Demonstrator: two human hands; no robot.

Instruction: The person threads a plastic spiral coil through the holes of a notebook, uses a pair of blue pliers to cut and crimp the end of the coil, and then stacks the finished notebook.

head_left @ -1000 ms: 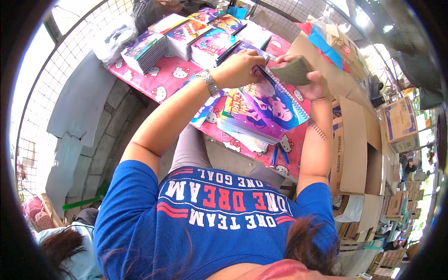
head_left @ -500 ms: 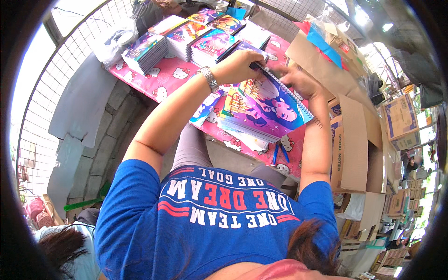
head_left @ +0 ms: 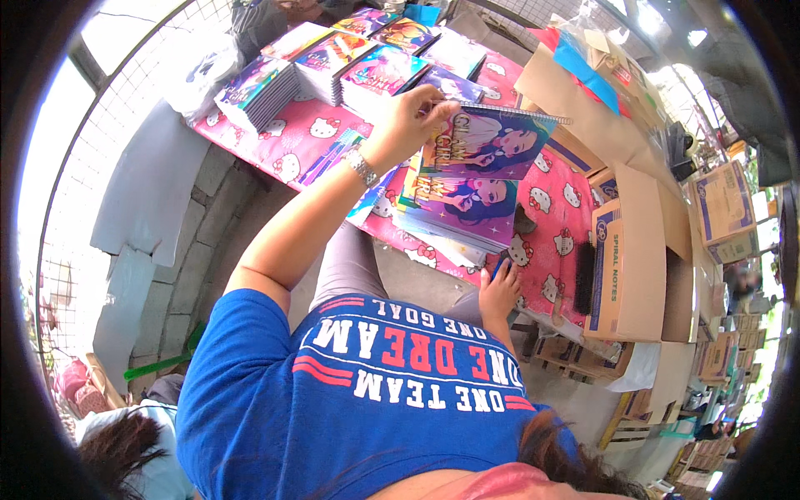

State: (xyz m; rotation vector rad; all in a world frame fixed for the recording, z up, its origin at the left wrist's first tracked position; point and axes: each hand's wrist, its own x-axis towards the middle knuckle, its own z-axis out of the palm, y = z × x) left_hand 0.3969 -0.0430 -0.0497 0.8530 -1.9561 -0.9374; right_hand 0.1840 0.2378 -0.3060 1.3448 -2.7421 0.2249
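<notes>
Purple-and-pink notebook (head_left: pixel 492 142) over a pink tablecloth (head_left: pixel 287 142) — white cat faces — beside brown cardboard boxes (head_left: pixel 633 250).

Spiral notebook (head_left: pixel 487 142): purple cartoon-girl cover, wire binding along top edge, lifted and tilted above the stack. Stack of matching notebooks (head_left: pixel 454 208): lies flat on the pink cartoon-cat tablecloth (head_left: pixel 287 146), near table's front edge.
</notes>
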